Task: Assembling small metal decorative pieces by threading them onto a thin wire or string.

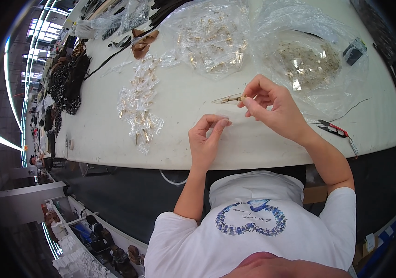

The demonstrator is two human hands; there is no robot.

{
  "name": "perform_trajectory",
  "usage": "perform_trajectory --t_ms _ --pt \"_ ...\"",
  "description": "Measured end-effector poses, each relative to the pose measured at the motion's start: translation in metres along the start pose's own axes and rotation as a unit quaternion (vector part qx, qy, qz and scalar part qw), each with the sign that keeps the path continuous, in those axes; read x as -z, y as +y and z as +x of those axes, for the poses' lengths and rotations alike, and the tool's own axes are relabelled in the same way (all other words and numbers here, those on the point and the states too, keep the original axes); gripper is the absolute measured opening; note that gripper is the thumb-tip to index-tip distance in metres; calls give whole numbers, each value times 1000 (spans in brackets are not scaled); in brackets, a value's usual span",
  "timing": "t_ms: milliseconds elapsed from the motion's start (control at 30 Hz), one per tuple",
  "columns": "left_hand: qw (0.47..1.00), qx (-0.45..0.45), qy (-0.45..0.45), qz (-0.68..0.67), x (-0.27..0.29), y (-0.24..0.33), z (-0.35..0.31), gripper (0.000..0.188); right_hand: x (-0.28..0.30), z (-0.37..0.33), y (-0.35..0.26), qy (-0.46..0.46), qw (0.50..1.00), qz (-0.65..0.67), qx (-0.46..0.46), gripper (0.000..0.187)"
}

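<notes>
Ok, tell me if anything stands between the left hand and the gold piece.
Nothing visible does: the gold piece, pinched in the right hand, is just beyond the left hand. The small bags lie well off to the left. Whether the left fingers hold something clear, I cannot tell.

White table with small clear packets, plastic bags, red-handled snips, a dark pile.
</notes>
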State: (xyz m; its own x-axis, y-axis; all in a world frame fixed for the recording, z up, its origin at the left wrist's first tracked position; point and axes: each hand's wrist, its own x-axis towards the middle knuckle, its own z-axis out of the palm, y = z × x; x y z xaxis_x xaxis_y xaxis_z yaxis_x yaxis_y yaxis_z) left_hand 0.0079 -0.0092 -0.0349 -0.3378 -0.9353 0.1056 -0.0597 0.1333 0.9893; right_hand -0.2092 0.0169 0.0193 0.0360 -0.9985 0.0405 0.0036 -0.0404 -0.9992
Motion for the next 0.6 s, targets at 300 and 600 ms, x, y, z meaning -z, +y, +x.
perform_trajectory --t_ms 300,600 --pt "999 8 -41 9 25 -15 -7 21 4 -7 -5 -1 978 -207 33 12" --pt "987 -8 -93 134 19 -12 -7 21 -5 -8 16 -59 934 -345 67 15"
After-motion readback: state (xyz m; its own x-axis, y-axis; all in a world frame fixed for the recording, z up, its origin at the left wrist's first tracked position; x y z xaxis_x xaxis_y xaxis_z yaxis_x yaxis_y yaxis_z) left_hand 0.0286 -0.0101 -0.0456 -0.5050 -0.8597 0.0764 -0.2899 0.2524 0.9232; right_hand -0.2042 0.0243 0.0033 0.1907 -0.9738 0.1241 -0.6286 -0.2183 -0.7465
